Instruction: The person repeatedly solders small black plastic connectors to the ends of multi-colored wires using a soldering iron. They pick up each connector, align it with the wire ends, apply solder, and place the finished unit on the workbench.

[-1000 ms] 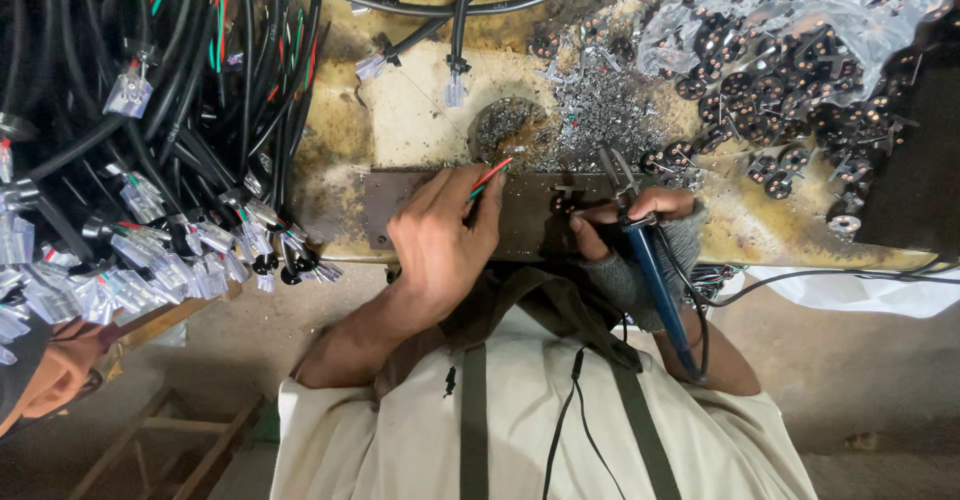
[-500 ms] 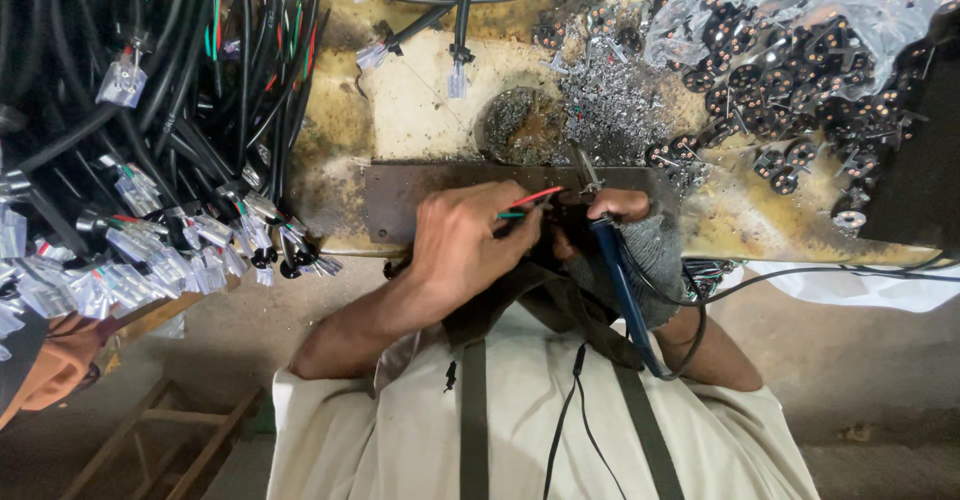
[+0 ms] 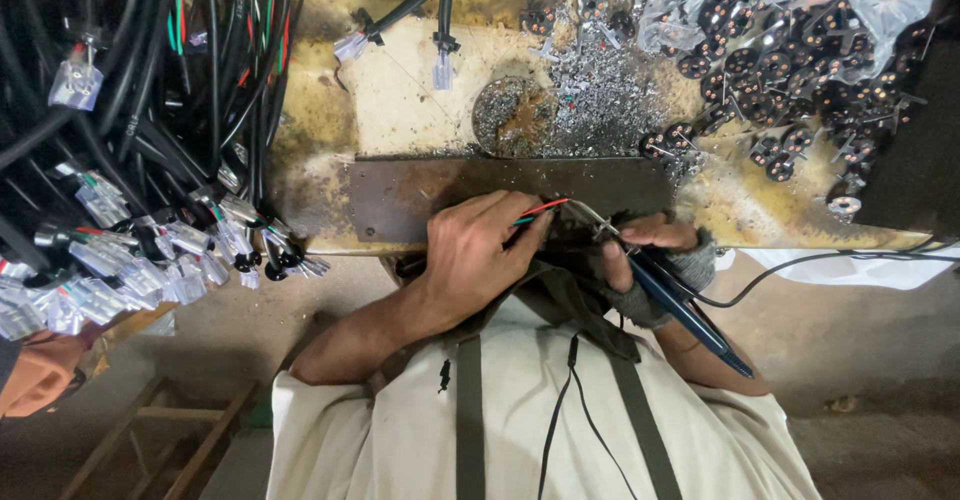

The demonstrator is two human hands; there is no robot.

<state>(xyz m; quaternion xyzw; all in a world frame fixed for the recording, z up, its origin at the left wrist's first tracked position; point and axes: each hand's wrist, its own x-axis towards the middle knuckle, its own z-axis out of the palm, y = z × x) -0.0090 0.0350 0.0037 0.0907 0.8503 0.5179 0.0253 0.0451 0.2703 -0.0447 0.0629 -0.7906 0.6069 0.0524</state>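
My left hand [image 3: 478, 253] pinches a thin bundle of red and green wires [image 3: 541, 210] at the near edge of the stained yellow workbench [image 3: 400, 100]. My right hand [image 3: 650, 250], in a grey fingerless glove, grips a blue-handled soldering iron [image 3: 680, 305] whose metal tip [image 3: 598, 222] points at the wire ends. Both hands meet over a dark rusty metal plate [image 3: 400, 200] fixed along the bench edge. What lies under my palms is hidden.
A thick mass of black cables with clear plastic connectors [image 3: 130, 250] hangs at the left. A clear bag of small round black parts [image 3: 800, 50] sits at the back right, beside a heap of metal scraps [image 3: 590, 90]. A black cord [image 3: 820, 260] runs right.
My left hand has drawn the red and green wires back toward the bench's near edge. The soldering iron has swung lower, and its tip now meets the wire ends.
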